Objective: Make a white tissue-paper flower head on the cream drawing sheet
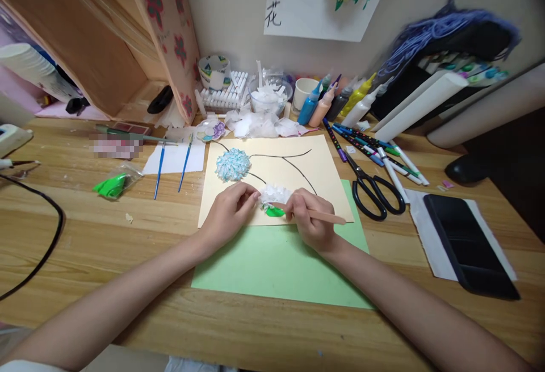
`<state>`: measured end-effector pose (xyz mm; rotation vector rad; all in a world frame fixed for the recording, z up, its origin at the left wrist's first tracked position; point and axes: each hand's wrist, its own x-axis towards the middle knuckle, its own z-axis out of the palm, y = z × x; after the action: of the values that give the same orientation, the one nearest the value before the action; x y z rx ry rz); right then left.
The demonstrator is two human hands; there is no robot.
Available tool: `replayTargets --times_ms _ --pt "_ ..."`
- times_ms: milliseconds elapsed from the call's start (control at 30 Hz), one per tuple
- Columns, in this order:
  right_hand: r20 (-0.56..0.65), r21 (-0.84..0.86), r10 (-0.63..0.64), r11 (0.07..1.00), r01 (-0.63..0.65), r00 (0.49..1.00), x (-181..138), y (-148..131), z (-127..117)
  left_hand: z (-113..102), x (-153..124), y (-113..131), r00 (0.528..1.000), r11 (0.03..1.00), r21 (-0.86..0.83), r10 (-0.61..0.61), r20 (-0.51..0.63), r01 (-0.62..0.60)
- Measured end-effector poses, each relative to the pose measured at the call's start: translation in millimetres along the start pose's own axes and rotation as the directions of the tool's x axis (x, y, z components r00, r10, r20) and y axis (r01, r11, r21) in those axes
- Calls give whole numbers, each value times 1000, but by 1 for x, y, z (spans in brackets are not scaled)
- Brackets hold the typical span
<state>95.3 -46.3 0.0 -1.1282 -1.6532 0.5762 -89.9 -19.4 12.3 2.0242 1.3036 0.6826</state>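
Note:
A cream sheet (298,162) with black drawn stems lies on a green sheet (272,264) on the wooden desk. A blue-white tissue flower (232,164) is stuck near its upper left. Lower down sits a white tissue flower (275,193) over a green leaf (275,211). My left hand (230,213) is closed, its fingertips pressing at the white flower's left edge. My right hand (310,221) grips a thin wooden stick (323,215) like a pen, its tip at the leaf.
Black scissors (374,187) and several markers (383,153) lie to the right, with a black tray (468,247) on white paper beyond. Paint bottles (336,102), tissue scraps (259,125), two blue brushes (172,164) and a green bag (113,186) sit behind and left. A black cable (46,235) loops at left.

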Motion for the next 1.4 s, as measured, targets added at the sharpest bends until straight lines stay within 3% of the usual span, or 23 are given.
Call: replayTargets --times_ms 167,300,400,567,767,1000,1200,1400 --pt "-180 276 185 952 -131 966 2 9 -3 -22 22 21 986 983 149 125 -107 -108" --pt "-193 445 349 864 -236 917 11 14 -2 -27 75 43 975 915 376 199 -99 -149" --pt "-180 489 373 837 -246 910 13 14 -1 -17 122 45 978 821 552 203 -41 -147" --pt "-141 469 315 856 -217 938 9 15 -1 -3 168 26 975 813 561 217 -45 -155" --pt "-89 467 285 858 -213 954 9 14 -1 -8 170 11 972 861 474 231 -43 -184" --pt "-90 461 274 864 -204 957 9 15 -1 -24 170 14 974 939 305 200 -109 -159" --pt "-79 451 272 868 -209 959 9 14 -2 -28 170 15 988 982 137 138 -64 -128" --pt "-60 475 296 848 -234 953 9 15 -1 -26 159 16 988 980 136 152 -22 -148"
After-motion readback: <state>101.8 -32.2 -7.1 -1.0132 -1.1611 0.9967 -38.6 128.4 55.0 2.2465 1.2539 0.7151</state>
